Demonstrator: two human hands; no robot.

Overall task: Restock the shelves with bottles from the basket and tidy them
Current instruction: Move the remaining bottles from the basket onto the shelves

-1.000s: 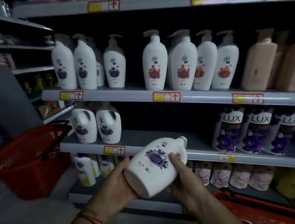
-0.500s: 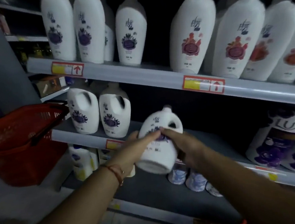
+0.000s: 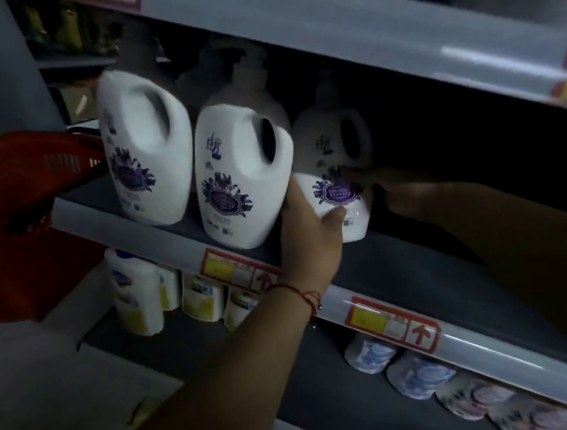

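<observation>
Between both hands, a white handled bottle (image 3: pixel 335 176) stands upright on the shelf (image 3: pixel 415 265), cap upward, label outward; left hand (image 3: pixel 310 233) and right hand (image 3: pixel 405 191) grip its sides.

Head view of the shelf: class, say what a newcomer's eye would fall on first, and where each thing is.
First, the white jug on the middle shelf, held by the left hand and the right hand, upright just right of two matching jugs. Next, the red basket at the far left, beside the shelf end.
</observation>
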